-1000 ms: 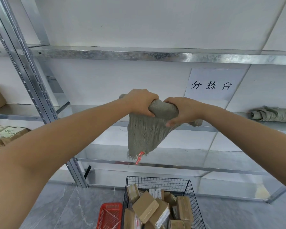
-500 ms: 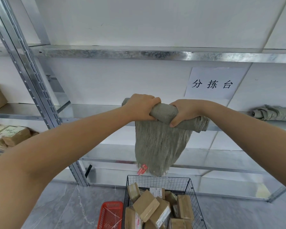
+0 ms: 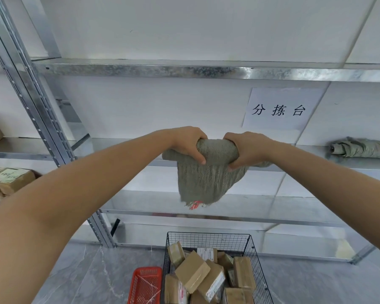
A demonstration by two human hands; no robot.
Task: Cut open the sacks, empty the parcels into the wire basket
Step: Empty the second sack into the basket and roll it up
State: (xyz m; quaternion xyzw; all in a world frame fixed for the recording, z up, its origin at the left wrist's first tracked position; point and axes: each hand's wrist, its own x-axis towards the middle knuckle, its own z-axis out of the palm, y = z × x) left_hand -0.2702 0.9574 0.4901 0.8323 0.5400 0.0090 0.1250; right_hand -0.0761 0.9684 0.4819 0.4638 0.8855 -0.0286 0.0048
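Two hands: raised out ahead, side by side, with bare forearms reaching up from the lower corners.
Left hand grip: clamped on the rolled top of the sack, fingers curled over it and thumb down its front.
Right hand grip: clamped on the same roll, just beside the left, fingers wrapped round from the other end.
Sack: grey-green woven cloth, its top bunched into a thick roll between the hands. The rest hangs limp and flat, with a red tag at the frayed lower edge.
Sack position: held in the air in front of the metal shelving, above the wire basket and well apart from it.
Wire basket: black mesh, standing on the grey floor.
Parcels: brown taped boxes heaped inside the wire basket (several tilted against one another).
Red basket: plastic, on the floor just left of the wire basket.
Second sack: crumpled, lying on the shelf at right.
Paper sign: white sheet with three black characters, on the wall above the right hand.
Left shelves: more brown boxes, partly cut off by the frame.
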